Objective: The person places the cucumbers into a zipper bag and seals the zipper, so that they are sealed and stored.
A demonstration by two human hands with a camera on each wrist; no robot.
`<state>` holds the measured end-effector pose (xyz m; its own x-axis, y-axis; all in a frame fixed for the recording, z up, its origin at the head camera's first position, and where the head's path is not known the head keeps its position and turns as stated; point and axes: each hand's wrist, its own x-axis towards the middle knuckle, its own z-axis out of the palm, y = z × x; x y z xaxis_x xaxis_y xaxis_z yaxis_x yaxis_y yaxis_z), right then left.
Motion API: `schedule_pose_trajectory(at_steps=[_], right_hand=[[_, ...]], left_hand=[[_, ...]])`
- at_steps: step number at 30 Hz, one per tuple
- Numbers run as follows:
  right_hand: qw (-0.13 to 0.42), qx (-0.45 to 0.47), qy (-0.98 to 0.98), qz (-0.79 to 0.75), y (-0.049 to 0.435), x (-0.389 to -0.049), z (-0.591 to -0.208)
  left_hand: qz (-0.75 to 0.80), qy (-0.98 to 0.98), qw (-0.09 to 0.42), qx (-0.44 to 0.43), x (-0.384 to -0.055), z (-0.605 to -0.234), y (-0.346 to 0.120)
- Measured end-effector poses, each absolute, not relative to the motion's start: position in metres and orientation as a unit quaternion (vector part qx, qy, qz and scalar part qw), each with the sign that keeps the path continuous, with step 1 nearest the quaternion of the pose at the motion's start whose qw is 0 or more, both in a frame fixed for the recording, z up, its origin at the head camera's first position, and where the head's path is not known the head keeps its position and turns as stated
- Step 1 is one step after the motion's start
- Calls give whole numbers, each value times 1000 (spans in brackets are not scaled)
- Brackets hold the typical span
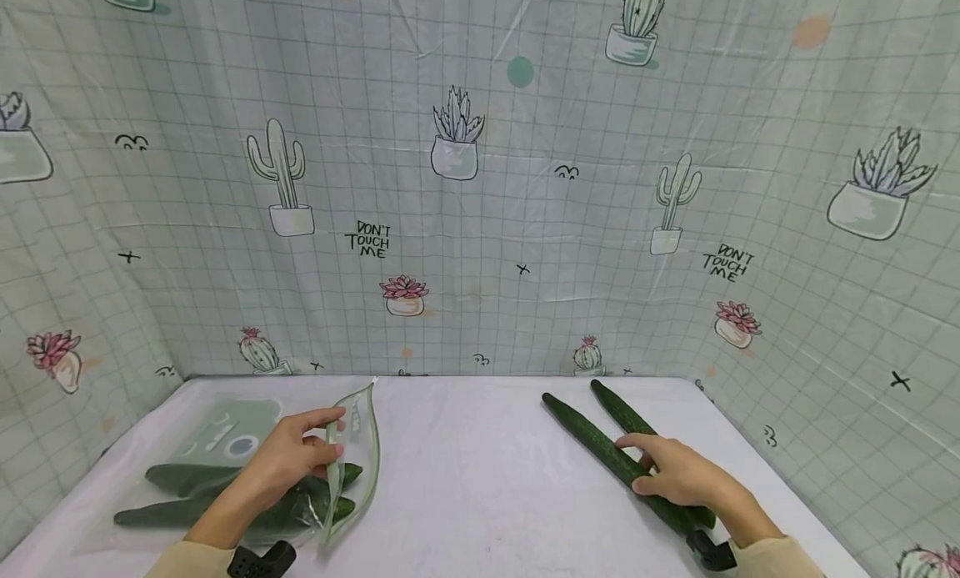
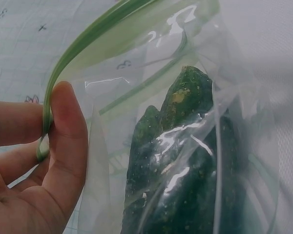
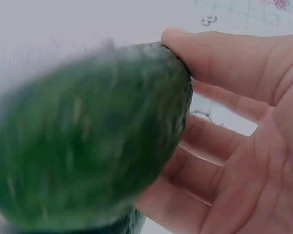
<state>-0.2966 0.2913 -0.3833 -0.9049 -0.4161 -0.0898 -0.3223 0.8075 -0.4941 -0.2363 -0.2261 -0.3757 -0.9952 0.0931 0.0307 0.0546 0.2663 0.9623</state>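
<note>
Dark green cucumber (image 1: 600,446), long, slender, tapered

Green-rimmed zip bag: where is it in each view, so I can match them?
Head: zip bag lower left, pinched by the left hand.
Left wrist: centre and right, green rim curving upper left.
Right wrist: not in it.
Shared landmark: grid-patterned backdrop, upper left in left wrist, upper right in right wrist.

Walled in at the back and both sides by a wrinkled, pale gridded curtain (image 1: 495,207), printed with potted cacti (image 1: 277,165), pink succulents (image 1: 403,288), small black crosses (image 1: 523,269), green and orange dots (image 1: 520,72), and "DON'T TOUCH ME" lettering (image 1: 370,240) twice over. Bordered below by a white table (image 1: 457,478).
</note>
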Motion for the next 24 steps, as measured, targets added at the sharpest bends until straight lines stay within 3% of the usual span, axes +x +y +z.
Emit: schedule_pose_trajectory(at_steps=[5,14,24], right_hand=[[77,-242,942,-219,283,-294,-384],[-12,-281,944,-173,257,-290,-390],[-13,-356,923,-146,211,-288,-390]], left_hand=[[604,795,16,53,-235,-376,-226],[603,796,17,49,-236,-377,-227],[606,794,15,50,-235,-375,-225]])
